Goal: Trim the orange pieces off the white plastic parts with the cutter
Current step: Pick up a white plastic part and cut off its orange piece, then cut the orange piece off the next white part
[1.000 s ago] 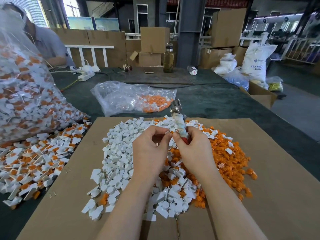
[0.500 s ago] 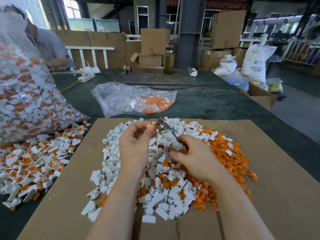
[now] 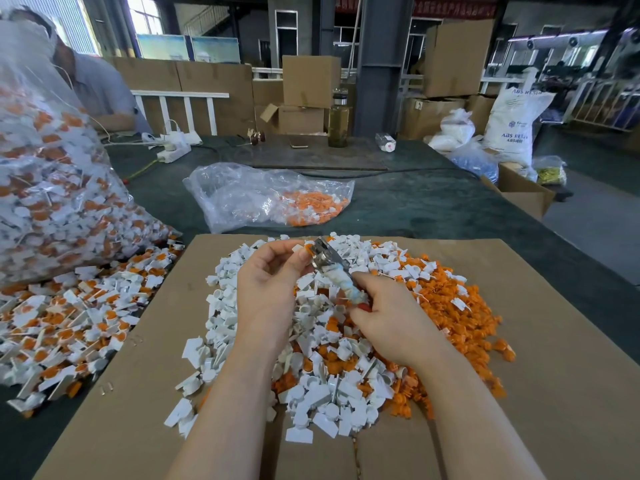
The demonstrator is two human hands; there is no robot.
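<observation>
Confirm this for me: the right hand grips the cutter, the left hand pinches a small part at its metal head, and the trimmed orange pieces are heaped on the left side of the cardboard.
One detail is wrong. The head view shows the trimmed orange pieces heaped on the right side of the cardboard, not the left. The rest holds: the right hand grips the cutter, and the left hand pinches a small part at its metal head.

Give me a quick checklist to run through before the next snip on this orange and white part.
1. Cutter gripped by the right hand: ok.
2. Part pinched by the left hand at the cutter's metal head: ok.
3. Blades lined up on the orange piece rather than the white: cannot tell, too small.
4. Left fingertips away from the blades: cannot tell, they sit very close to the head.
5. Cardboard sheet under the hands to catch offcuts: ok.
6. Untrimmed stock at hand, the loose pile on the left: ok.
</observation>
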